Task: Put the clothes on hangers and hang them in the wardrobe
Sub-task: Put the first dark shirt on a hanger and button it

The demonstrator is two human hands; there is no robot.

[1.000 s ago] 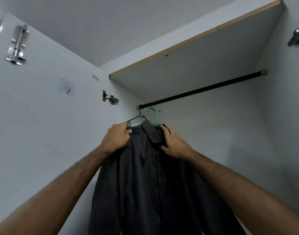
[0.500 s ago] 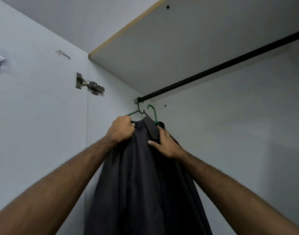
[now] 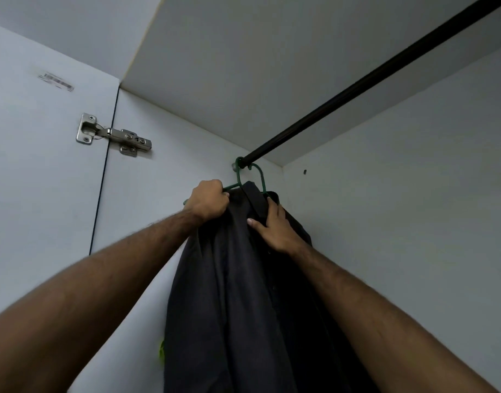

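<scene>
Door hinge (image 3: 113,136) far left on the wardrobe side panel. Left hand (image 3: 209,200) clenched round the shirt's shoulder and the green hanger (image 3: 245,180) arm. Dark shirt (image 3: 243,293) is on the hanger, draped down, tight in the wardrobe's left corner. Two green hooks show at the rail (image 3: 371,80) end; one looks looped over it, the other I cannot tell if seated. Right hand (image 3: 274,225) grasps the collar and placket, thumb on the cloth. Step, as I judge it: hanging the shirt on the rail. Next calls for seating the hook fully, then letting go with both hands and checking the shirt hangs straight.
</scene>
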